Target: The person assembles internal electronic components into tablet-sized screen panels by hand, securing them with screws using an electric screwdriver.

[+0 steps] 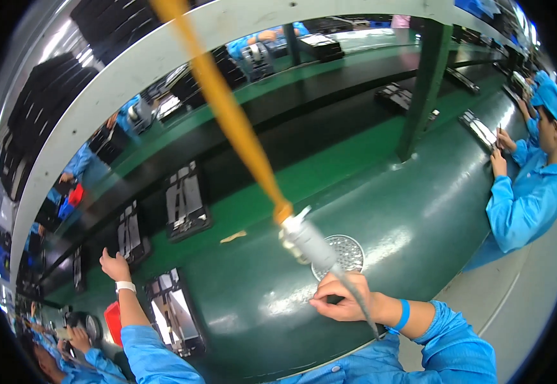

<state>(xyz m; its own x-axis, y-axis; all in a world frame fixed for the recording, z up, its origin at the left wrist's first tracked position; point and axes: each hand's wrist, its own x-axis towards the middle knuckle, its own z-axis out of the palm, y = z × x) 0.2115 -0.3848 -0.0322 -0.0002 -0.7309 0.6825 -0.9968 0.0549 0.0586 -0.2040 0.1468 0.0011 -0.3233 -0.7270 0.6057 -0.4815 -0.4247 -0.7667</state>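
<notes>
My left hand [115, 264], with a white band at the wrist, reaches out beside a dark tablet-like device [131, 233] in a black tray; its fingers look apart and hold nothing. My right hand [344, 299], with a blue wrist strap, is closed in a pinch just in front of a round metal dish [353, 251] of small shiny pieces. What the pinch holds, if anything, is too small to make out. A grey cylindrical tool [310, 244] hangs over the dish, and its grey cable runs down across my right hand. Between my arms lies another opened device [175, 312] on the green bench.
Another device [187, 201] lies on the dark conveyor [278, 137] ahead. An orange strap [230, 115] slants down to the tool. A green post [424, 89] stands to the right. Beside my left forearm sits a red container [113, 322]. Co-workers in blue [525, 198] flank me.
</notes>
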